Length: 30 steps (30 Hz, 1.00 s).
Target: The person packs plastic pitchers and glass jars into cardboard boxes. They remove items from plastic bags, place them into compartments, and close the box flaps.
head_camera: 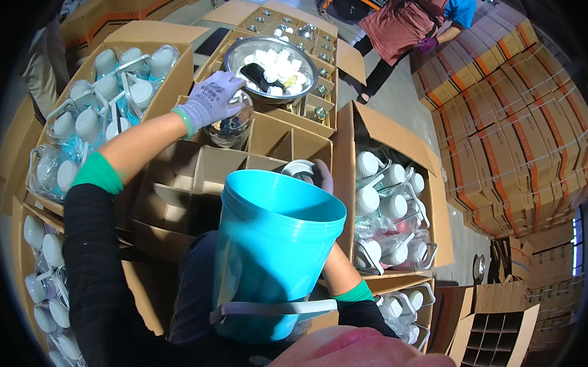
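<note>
My left hand, in a grey-purple work glove, has its fingers around the top of a shiny silvery vessel that stands at the divided cardboard box. My right hand, also gloved, is mostly hidden behind a turquoise plastic bucket and touches a round white-grey part beyond its rim; its grip cannot be told. The bucket is upright, slightly tilted, close to my body, with its pale handle hanging on my side. Beyond my left hand, a metal bowl holds white caps and a black object.
Open cartons of white-capped, handled containers stand at the left and right. Cardboard dividers lie between my arms. A person walks at the upper right, near stacked cartons. Another person's leg shows at the upper left.
</note>
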Tool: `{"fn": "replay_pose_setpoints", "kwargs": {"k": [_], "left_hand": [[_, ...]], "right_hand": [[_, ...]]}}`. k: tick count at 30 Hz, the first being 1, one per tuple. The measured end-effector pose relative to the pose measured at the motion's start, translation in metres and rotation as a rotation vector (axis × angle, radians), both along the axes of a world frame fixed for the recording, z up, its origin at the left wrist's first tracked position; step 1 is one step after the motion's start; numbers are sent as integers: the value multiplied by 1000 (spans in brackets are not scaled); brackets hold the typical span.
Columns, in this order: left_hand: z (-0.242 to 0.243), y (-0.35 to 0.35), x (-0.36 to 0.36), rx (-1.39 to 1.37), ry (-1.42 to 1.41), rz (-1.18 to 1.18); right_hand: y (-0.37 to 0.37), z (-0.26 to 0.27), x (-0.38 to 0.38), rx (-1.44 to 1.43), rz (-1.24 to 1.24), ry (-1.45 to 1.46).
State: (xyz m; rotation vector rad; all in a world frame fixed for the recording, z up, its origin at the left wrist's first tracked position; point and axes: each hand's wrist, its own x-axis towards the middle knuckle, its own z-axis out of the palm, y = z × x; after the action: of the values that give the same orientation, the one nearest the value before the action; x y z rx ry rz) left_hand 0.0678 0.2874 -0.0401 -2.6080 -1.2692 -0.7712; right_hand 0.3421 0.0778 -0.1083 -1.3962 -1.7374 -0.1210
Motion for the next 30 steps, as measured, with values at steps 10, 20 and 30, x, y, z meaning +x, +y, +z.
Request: {"fn": "replay_pose_setpoints", "kwargs": {"k": [10,20,30], "left_hand": [[185,-135,8,547,-247,-552],[172,-171,0,407,-428,-830],[156,-180,-21,235,-420,-400]], "right_hand": [[30,59,-85,-589,1182,1865],[24,157,-57,7,878,1369],[36,145,11,-29,1029,1711]]}}
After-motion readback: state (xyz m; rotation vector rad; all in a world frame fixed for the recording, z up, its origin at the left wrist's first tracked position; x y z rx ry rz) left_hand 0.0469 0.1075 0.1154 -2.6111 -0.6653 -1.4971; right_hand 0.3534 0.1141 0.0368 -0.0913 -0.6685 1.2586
